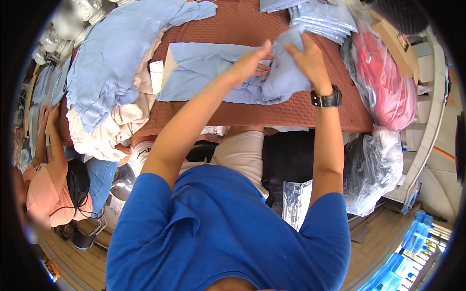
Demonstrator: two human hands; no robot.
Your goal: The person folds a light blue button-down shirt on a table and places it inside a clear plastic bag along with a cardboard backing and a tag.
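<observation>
A light blue shirt lies partly folded across the brown-covered table, its right end bunched and lifted. My right hand, with a black watch on the wrist, grips this lifted end, thumb on the near side of the cloth. My left hand is just left of that end, fingers stretched and apart, the fingertips close to the fabric; whether they touch it I cannot tell. At the shirt's left end a beige piece shows, with a small white object beside it.
Loose blue garments and beige cloth are heaped on the left. Blue shirts in clear bags are stacked at the back right. Bagged red clothing and a cardboard box stand rightward. Another person is at the far left.
</observation>
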